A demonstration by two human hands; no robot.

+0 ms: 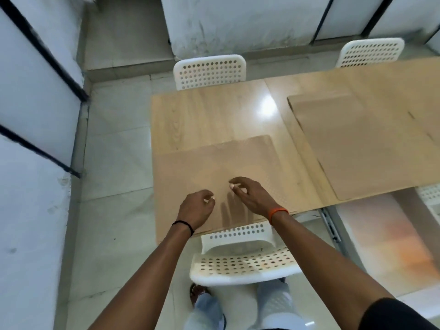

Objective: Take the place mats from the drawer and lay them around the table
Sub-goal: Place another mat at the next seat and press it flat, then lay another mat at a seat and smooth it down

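A tan place mat (250, 163) lies flat on the near left end of the light wooden table (209, 115), its front edge along the table's near edge. Both my hands hover just above its near half. My left hand (197, 208) has loosely curled fingers and holds nothing. My right hand (250, 194), with an orange wristband, also has loosely curled fingers and holds nothing. A second tan place mat (366, 144) lies on the table to the right. An open drawer (385, 241) shows under the table's right part.
A white perforated chair (242, 260) stands between me and the table. Two more white chairs (209, 71) (371, 52) stand at the far side, another (431, 196) at the right edge. White walls close in on the left.
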